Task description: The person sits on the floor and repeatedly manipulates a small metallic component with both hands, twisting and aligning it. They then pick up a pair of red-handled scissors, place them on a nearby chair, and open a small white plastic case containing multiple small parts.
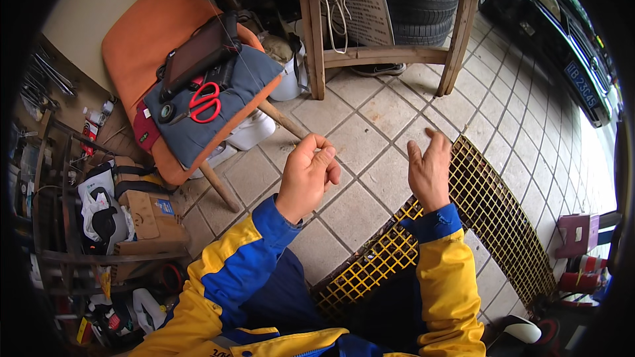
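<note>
My left hand (306, 175) is raised over the tiled floor, thumb pressed to its curled fingers in a pinch. A thin thread (249, 68) runs down from the upper left, past the chair, toward this pinch; its end at the fingers is too fine to see clearly. To the right, my right hand (430, 170) hovers near the yellow grating, thumb and fingers apart, with nothing visible in it. On the orange chair (142, 23) lies a folded grey cloth (248, 76) bearing red-handled scissors (205, 102), a roll of black tape (166, 112) and a dark tablet-like device (198, 56).
Yellow floor grating (503, 215) bends around the right side. A wooden frame (383, 56) stands ahead, with stacked tires (423, 6) behind it. At left are a cluttered metal rack (49, 218) and a cardboard box (152, 221). A car (555, 26) is parked at far right.
</note>
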Motion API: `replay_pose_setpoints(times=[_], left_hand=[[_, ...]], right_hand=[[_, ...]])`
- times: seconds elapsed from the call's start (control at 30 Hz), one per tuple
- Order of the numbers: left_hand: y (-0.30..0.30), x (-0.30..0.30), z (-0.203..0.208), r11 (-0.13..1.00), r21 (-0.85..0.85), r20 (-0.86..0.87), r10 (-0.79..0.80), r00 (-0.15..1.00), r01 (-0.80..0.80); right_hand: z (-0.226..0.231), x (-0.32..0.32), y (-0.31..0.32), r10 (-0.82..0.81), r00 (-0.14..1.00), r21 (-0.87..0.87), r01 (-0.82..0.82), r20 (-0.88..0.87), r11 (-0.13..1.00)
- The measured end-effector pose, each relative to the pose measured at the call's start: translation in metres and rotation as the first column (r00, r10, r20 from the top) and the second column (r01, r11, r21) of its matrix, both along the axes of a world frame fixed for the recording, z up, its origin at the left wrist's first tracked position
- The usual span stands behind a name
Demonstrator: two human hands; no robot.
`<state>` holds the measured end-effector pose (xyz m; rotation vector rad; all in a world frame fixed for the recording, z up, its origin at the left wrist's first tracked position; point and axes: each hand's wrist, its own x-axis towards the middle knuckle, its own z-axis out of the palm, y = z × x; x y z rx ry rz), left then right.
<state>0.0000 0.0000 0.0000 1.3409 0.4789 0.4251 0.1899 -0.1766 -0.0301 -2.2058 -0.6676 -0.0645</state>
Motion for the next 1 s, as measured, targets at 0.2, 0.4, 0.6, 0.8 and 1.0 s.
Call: replay_pose_setpoints(times=[0.2, 0.4, 0.6, 0.8, 1.0], left_hand=[[0.002, 0.000, 0.005, 0.996, 0.082, -0.002, 0.042, 0.999, -0.042], [-0.017, 0.001, 0.005, 0.981, 0.182, 0.078, -0.076, 0.994, 0.061], [-0.016, -0.002, 0.006, 0.994, 0.073, 0.058, -0.084, 0.995, 0.080], [-0.010, -0.003, 0.011, 0.938, -0.263, 0.108, -0.204, 0.973, 0.225], [-0.009, -0.006, 0.018, 0.907, -0.294, 0.084, -0.290, 0.953, 0.302]], right_hand=[[0.070, -0.066, -0.003, 0.396, 0.683, 0.320, -0.244, -0.614, 0.916], [0.042, -0.097, 0.033, 0.540, 0.303, 0.567, 0.003, -0.785, 0.823], [0.032, -0.093, 0.032, 0.632, 0.277, 0.690, 0.306, -0.724, 0.656], [0.036, -0.076, 0.026, 0.718, 0.262, 0.753, 0.378, -0.644, 0.538], [0.041, -0.065, 0.020, 0.669, 0.294, 0.721, 0.414, -0.683, 0.555]])
